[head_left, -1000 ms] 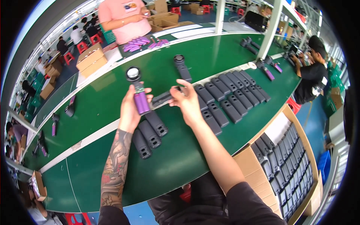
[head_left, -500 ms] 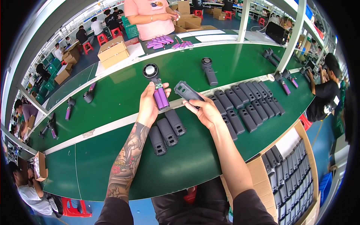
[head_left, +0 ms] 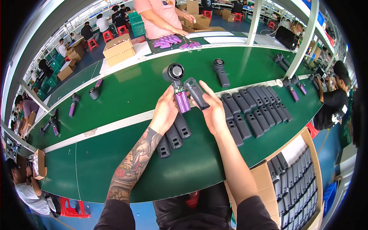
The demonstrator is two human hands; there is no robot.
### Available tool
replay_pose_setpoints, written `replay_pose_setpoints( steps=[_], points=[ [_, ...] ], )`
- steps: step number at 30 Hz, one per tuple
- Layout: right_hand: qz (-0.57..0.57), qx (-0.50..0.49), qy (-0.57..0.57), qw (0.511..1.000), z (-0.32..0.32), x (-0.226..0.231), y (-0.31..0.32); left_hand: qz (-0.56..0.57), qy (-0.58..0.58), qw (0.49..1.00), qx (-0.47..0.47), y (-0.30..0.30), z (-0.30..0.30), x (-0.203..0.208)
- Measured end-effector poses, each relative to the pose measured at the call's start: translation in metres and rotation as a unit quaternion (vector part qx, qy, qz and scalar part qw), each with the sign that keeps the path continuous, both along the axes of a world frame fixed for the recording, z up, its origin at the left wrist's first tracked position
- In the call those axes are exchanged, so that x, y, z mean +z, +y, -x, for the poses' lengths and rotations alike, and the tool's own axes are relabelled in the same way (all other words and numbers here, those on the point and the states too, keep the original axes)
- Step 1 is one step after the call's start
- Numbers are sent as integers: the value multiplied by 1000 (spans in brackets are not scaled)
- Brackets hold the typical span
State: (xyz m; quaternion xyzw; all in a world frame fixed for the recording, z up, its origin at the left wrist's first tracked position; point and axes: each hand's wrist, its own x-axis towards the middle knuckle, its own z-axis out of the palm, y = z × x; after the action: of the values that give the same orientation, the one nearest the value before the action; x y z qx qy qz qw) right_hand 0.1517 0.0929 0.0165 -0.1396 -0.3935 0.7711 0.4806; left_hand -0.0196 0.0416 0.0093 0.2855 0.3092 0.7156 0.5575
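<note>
My left hand [head_left: 165, 110] is closed around a small handheld fan [head_left: 176, 73], its round head up and a pair of purple batteries and a green circuit board bare in the open handle. Close beside it, my right hand [head_left: 215, 115] grips a dark grey handle shell [head_left: 196, 94], tilted and held apart from or barely at the batteries; the frame does not show which. Under my left wrist lie three grey handle housings [head_left: 175, 137] with slots at their ends. To the right, several more grey housings [head_left: 256, 124] lie in two rows on the green bench [head_left: 191, 165].
Another fan [head_left: 221, 73] lies on the green belt [head_left: 134, 90] ahead, with more fans [head_left: 73, 104] at the left. A cardboard box [head_left: 260, 180] of grey housings stands at my right. Across the belt, a person in pink [head_left: 159, 21] reaches toward purple batteries [head_left: 167, 41].
The fan in my left hand has moved right and its head has turned. My right hand has brought the shell close to it, more upright. The person opposite has lowered a hand to the batteries.
</note>
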Motion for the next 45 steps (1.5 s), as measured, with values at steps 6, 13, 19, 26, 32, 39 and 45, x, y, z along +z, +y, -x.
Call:
replay_pose_setpoints(
  steps=[6, 13, 19, 26, 32, 39, 45],
  points=[
    [-346, -179, -234, 891, 19, -20, -11, -13, 29, 999, 1, -1, -6, -1],
    [-493, -294, -308, 759, 29, -25, -22, -49, 97, 993, 41, -3, -16, 5],
    [-466, -300, -276, 785, 36, -26, -21, -82, 231, 969, 39, -4, -5, 3],
    [-152, -59, -171, 972, 24, -17, -23, -61, 226, 971, -38, -10, -12, 13],
    [-340, -164, -324, 868, 20, -15, -20, -125, 479, 867, 64, -3, -5, -3],
    [-385, -194, -308, 848, 23, -19, -26, -100, 348, 932, 2, -7, -9, -7],
    [-284, -164, -256, 909, 26, -12, -27, -24, 390, 920, 14, -9, -14, 13]
  ],
)
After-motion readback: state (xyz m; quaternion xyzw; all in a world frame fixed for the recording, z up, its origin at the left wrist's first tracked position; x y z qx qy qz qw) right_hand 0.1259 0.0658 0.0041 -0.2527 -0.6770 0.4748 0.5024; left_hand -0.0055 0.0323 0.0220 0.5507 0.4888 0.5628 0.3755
